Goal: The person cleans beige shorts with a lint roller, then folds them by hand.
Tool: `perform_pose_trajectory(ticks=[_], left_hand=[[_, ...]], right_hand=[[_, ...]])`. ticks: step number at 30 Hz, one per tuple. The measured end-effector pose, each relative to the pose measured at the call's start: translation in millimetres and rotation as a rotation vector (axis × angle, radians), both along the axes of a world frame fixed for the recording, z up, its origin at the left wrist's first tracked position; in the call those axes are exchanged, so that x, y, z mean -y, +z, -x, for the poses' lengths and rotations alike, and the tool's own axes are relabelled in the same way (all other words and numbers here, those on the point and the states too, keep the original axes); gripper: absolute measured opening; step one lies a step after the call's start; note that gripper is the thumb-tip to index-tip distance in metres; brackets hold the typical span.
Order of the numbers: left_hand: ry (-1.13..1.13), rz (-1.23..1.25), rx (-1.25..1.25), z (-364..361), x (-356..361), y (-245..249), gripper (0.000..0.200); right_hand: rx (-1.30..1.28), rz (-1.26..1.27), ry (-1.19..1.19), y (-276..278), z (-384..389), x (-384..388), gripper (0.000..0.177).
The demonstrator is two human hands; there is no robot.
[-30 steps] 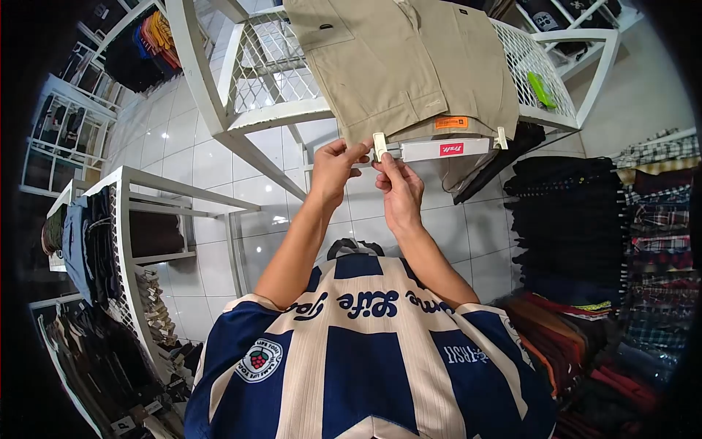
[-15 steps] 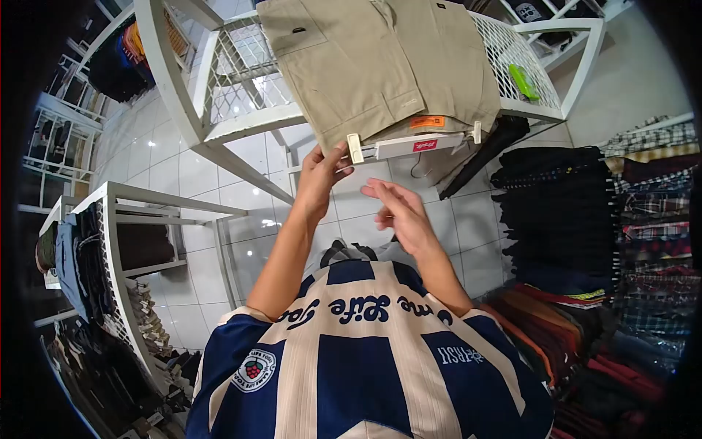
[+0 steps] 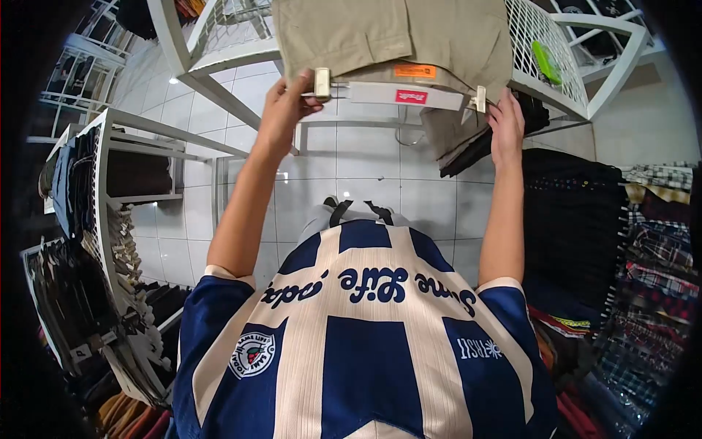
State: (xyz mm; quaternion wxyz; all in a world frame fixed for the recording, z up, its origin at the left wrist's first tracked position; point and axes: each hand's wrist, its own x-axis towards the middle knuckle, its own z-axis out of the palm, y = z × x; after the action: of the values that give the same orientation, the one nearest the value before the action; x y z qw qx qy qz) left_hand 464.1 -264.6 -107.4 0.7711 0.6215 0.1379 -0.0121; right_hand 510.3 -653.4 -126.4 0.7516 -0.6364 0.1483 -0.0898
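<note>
Khaki trousers (image 3: 344, 36) lie over the white mesh rack, waistband toward me. A clip hanger (image 3: 373, 94) with a white strip and a red label runs along the waistband, its pale clips at both ends. My left hand (image 3: 287, 110) is closed at the left waistband corner, thumb on top beside the left clip (image 3: 322, 83). At the opposite corner, my right hand (image 3: 507, 124) pinches the edge beside the right clip (image 3: 479, 99), its fingers fairly straight. An orange tag (image 3: 414, 71) shows inside the waistband. The hanger's hook (image 3: 409, 137) hangs below.
The white rack (image 3: 614, 80) has a bright green object (image 3: 545, 63) on its mesh. Dark garments (image 3: 563, 227) and plaid shirts (image 3: 662, 256) are stacked at right. Another white rack (image 3: 102, 183) with hanging clothes stands at left. White floor tiles (image 3: 365, 157) lie below.
My right hand has moved from open air to the right end of the waistband. The trousers and hanger sit more level, and my left hand stays at the left clip.
</note>
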Motion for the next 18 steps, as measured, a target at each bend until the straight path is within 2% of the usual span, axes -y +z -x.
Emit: perform_pose_trajectory(ticks=[2,3,6,8,11,13,14,18], left_hand=[[0.011,-0.012,0.031,-2.6,-0.3,-3.1,0.037],[0.047,-0.036,0.044,-2.6,3.3,-2.0,0.037],[0.199,-0.121,0.155,-0.8,14.3,-5.8,0.045],[0.31,-0.219,0.183,2.0,24.5,-0.1,0.059],[0.251,-0.23,0.3,-1.1,19.8,1.2,0.043],[0.202,-0.296,0.307,-1.2,12.3,5.5,0.033],[0.271,-0.282,0.211,-1.8,13.4,11.8,0.03],[0.295,-0.426,0.305,-1.0,16.3,32.3,0.027]], right_hand=[[0.036,0.049,0.063,1.1,-4.1,5.0,0.049],[0.065,-0.029,0.074,1.8,-7.0,10.3,0.041],[0.132,-0.067,0.136,-3.8,-13.7,16.8,0.037],[0.084,-0.077,0.187,-1.5,-12.8,18.4,0.037],[0.146,0.038,0.247,-2.8,-11.2,17.4,0.048],[0.181,-0.002,0.281,-2.9,-15.5,18.8,0.048],[0.236,-0.036,0.3,-1.4,-17.4,18.9,0.048],[0.351,0.036,0.284,11.6,-14.3,15.1,0.059]])
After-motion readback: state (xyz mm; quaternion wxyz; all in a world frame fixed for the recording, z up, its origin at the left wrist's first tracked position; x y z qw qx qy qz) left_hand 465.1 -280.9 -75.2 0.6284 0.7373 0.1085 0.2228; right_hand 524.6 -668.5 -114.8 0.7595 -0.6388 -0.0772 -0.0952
